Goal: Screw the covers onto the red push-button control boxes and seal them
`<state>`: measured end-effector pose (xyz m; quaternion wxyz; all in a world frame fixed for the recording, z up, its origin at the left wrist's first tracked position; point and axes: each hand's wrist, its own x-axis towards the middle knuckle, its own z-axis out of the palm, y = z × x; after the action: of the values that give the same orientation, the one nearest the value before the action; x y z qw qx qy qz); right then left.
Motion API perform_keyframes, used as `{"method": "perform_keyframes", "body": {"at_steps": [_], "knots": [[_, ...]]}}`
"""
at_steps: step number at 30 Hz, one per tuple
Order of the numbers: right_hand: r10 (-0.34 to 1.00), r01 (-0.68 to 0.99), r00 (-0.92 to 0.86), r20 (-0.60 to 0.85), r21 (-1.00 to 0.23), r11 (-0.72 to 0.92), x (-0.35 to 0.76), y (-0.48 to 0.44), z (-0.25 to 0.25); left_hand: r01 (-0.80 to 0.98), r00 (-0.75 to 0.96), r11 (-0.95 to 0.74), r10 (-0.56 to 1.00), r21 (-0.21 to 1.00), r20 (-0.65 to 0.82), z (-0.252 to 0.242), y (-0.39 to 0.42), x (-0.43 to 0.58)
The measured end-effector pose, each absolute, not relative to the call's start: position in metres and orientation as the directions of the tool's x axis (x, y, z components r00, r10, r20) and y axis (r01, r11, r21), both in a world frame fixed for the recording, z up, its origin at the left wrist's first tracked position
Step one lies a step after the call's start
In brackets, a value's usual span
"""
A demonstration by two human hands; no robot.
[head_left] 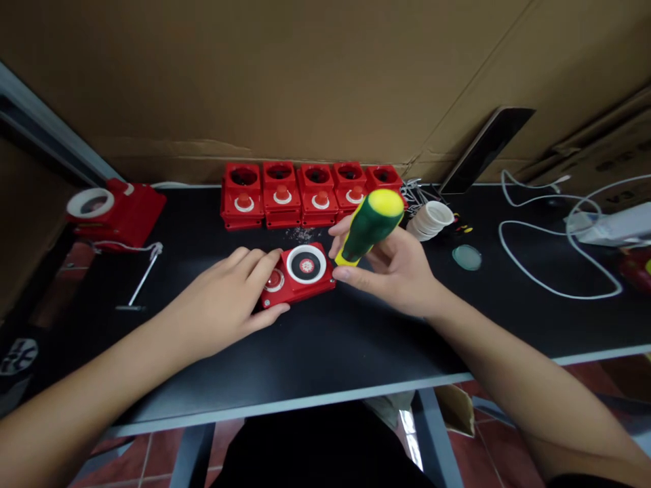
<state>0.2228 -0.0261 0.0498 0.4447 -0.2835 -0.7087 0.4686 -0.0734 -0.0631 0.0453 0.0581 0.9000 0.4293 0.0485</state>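
Note:
A red alarm box with a white ring around a dark round speaker lies flat on the black table. My left hand grips it from the left, thumb along the near side and fingers over its far side, partly covering the small round lens. In my right hand is a screwdriver with a green and yellow handle, held between thumb and fingers with the handle up. Its lower end is at the box's right edge. I cannot make out the shaft or tip.
Several red housings stand in a row at the cardboard wall. Another red alarm sits left, near a T-handled tool. Stacked white rings, a small round clear lid, a phone-like slab and a white cable lie right.

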Motion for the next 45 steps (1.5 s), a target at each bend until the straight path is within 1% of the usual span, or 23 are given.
{"method": "perform_keyframes", "body": {"at_steps": [3, 6, 10, 14, 20, 24, 30, 37, 39, 42, 45], "knots": [[0.835, -0.047, -0.435, 0.338, -0.934, 0.354, 0.223, -0.028, 0.051, 0.761, 0.634, -0.631, 0.773, 0.149, 0.037, 0.045, -0.064, -0.075], [0.804, -0.08, -0.455, 0.383, -0.917, 0.392, 0.226, -0.027, 0.051, 0.761, 0.636, -0.634, 0.771, 0.138, 0.04, 0.045, -0.064, -0.076], [0.757, -0.032, -0.521, 0.394, -0.895, 0.444, 0.229, -0.026, 0.052, 0.764, 0.632, -0.63, 0.774, 0.14, 0.034, 0.045, -0.063, -0.075], [0.686, -0.069, -0.594, 0.42, -0.876, 0.477, 0.229, -0.03, 0.055, 0.764, 0.633, -0.628, 0.774, 0.147, 0.023, 0.046, -0.063, -0.074], [0.775, 0.004, -0.449, 0.445, -0.866, 0.5, 0.224, -0.032, 0.053, 0.763, 0.634, -0.627, 0.773, 0.16, 0.006, 0.048, -0.062, -0.074], [0.781, 0.016, -0.39, 0.488, -0.844, 0.536, 0.221, -0.03, 0.047, 0.757, 0.638, -0.634, 0.77, 0.155, 0.031, 0.047, -0.062, -0.074], [0.701, 0.025, -0.429, 0.571, -0.768, 0.64, 0.221, -0.028, 0.045, 0.771, 0.621, -0.613, 0.784, 0.17, 0.008, 0.047, -0.062, -0.073], [0.592, -0.011, -0.528, 0.608, -0.703, 0.712, 0.223, -0.029, 0.046, 0.775, 0.612, -0.601, 0.791, 0.195, 0.002, 0.049, -0.063, -0.073], [0.616, 0.024, -0.522, 0.59, -0.712, 0.702, 0.222, -0.03, 0.046, 0.78, 0.609, -0.598, 0.793, 0.185, -0.002, 0.049, -0.063, -0.072], [0.701, 0.099, -0.469, 0.538, -0.756, 0.647, 0.22, -0.03, 0.046, 0.782, 0.607, -0.597, 0.794, 0.18, -0.005, 0.05, -0.064, -0.07], [0.759, 0.058, -0.411, 0.504, -0.817, 0.574, 0.219, -0.029, 0.045, 0.781, 0.609, -0.596, 0.793, 0.189, -0.014, 0.051, -0.064, -0.07]]}}
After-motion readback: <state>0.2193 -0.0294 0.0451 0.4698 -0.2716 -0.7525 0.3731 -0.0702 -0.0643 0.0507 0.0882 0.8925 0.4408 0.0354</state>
